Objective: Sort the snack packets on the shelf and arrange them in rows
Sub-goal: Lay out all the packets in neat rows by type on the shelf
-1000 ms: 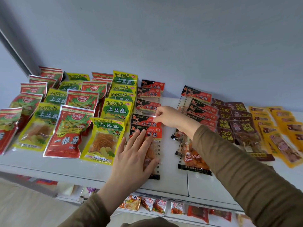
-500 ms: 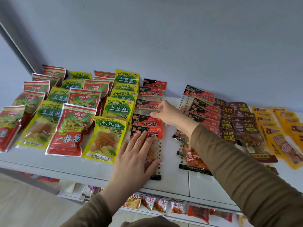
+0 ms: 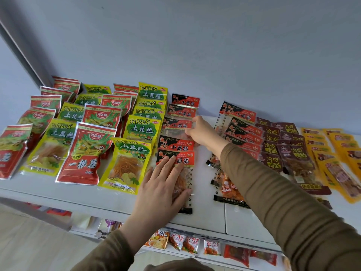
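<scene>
**Two hands aligning a column of red-and-black packets on a white shelf**

A white shelf [image 3: 205,218] is carrying overlapping columns of snack packets that run from the near edge toward the grey wall [image 3: 195,45]. At the left, red packets [image 3: 82,153] and yellow-green TuDouSi packets [image 3: 129,165] are lying in alternating columns. At the right, dark brown packets [image 3: 293,153] and, beyond them, orange-yellow packets [image 3: 340,173] are filling the far right end. Between these groups, two columns of red-and-black packets are lying well apart: a centre column [image 3: 180,114] and a right column [image 3: 242,124], partly hidden by an olive sleeve [image 3: 283,202].

The left hand [image 3: 162,190] is lying flat, fingers spread, pressing on the nearest packet [image 3: 183,173] of the centre column. The right hand [image 3: 203,132] is reaching farther in, its fingers pinching the right edge of the third packet [image 3: 175,125] of that column, which is lying under the packet in front of it.

A lower shelf [image 3: 214,257] is showing below, bearing small orange and red packets [image 3: 187,245].
</scene>
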